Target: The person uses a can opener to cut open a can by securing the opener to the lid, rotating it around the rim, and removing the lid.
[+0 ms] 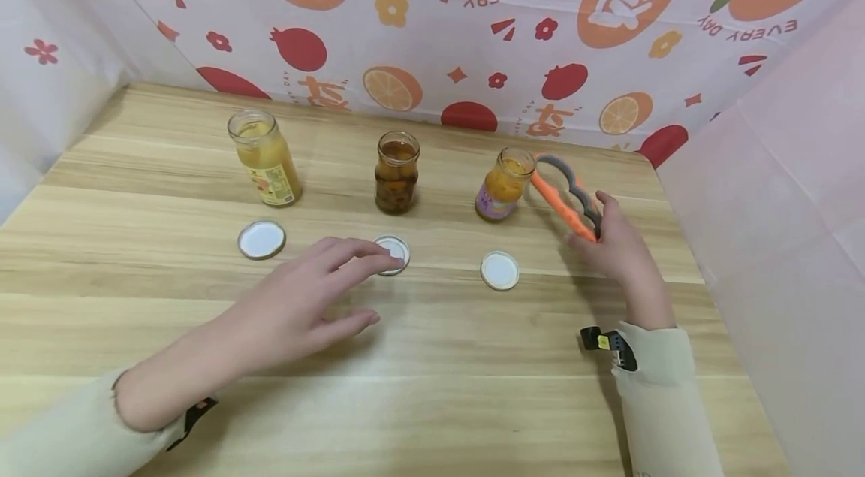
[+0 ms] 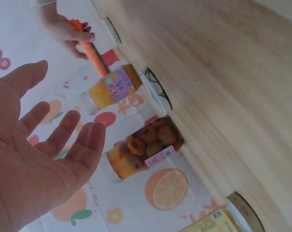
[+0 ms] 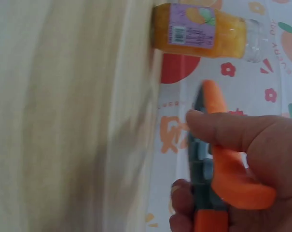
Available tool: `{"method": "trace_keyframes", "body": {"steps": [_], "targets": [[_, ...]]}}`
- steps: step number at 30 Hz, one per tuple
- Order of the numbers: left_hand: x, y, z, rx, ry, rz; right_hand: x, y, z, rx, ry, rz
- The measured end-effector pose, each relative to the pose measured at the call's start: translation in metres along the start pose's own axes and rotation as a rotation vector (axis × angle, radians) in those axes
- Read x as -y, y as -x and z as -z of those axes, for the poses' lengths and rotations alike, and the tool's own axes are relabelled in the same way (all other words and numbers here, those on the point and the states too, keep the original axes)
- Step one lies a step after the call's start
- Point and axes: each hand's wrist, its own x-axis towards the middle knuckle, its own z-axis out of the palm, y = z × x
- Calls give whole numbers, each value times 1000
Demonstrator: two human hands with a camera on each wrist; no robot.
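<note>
My right hand (image 1: 620,250) grips an orange and grey jar opener (image 1: 559,197), its scalloped inner edge showing, raised over the table beside the small jar. In the right wrist view the thumb lies across the opener (image 3: 228,169). My left hand (image 1: 307,304) hovers palm down with loosely bent fingers, holding nothing, its fingertips over the middle white lid (image 1: 394,252). Three glass jars stand uncapped at the back: a tall yellow jar (image 1: 273,169), a jar of dark fruit in brown liquid (image 1: 396,180), and a small orange jar with a purple label (image 1: 501,188).
Two more white lids lie on the wooden table (image 1: 432,387), a left lid (image 1: 262,240) before the yellow jar and a right lid (image 1: 500,270) before the small orange jar. A fruit-print cloth (image 1: 432,34) hangs behind the table, with pale cloth at both sides.
</note>
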Motion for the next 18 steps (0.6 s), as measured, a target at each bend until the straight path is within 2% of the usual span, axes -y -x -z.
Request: {"method": "trace_keyframes", "body": {"steps": [6,14,18], "targets": [[0,-1,-3,11,5,-9,-3,-3,-6,60,132,-32],[-3,1,-7,17,19,-3,-5,-1,-12,81,204,-106],[-6,0,-8,35,29,-7,-8,0,-12,80,232,-113]]}}
